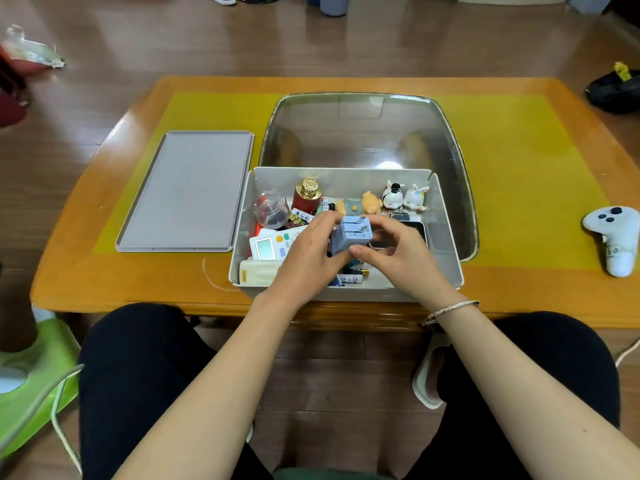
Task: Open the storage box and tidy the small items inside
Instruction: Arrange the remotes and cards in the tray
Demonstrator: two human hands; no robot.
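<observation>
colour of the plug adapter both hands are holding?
Pale blue-grey boxy plug adapter, clearest in the head view.

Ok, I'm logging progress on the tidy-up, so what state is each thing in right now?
storage box: open, items still inside
lid: off, flat on the table left of the box
blue charger: lifted above the box, held in both hands
left hand: gripping the charger
right hand: gripping the charger
white controller: lying on the table, untouched

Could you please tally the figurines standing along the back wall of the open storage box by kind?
White rabbit figurines: 2
Tan animal figurines: 1
Total: 3
A further small figure sits left of the tan one, too hidden behind the hands to classify.
</observation>
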